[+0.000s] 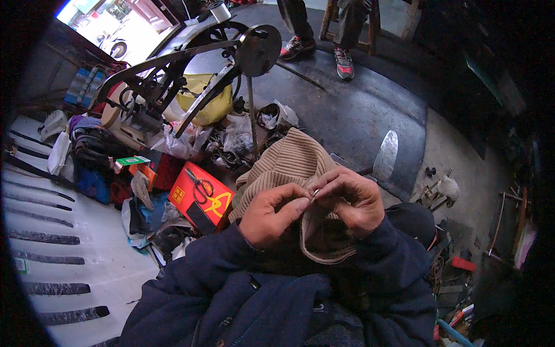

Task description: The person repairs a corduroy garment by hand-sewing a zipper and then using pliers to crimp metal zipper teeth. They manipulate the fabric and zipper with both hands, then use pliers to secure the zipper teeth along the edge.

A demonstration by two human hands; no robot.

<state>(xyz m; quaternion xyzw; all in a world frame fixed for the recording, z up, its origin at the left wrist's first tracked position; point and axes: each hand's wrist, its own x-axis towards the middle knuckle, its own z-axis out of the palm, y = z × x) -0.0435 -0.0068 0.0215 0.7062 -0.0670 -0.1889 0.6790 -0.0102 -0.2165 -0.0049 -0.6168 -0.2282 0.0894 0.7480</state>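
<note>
A beige ribbed knit garment (292, 153) lies bunched over my lap, with one edge drawn up between my hands. My left hand (274, 214) is closed in a pinch, thumb and forefinger on that raised edge. Facing it, my right hand (352, 199) pinches at the same spot, its fingertips almost touching the left ones. A tiny shiny metal piece (314, 192) shows between the fingertips; its kind is too small to make out. Below the hands, a loop of the ribbed fabric hangs open against my dark sleeves.
An old hand-cranked sewing machine (167, 75) stands ahead to the left. Beside my left arm lies a red box (199, 196) with black-handled scissors (200, 186) on it. A yellow bag (199, 98) and plastic bags crowd the floor. Another person's shoes (344, 63) are at the far side.
</note>
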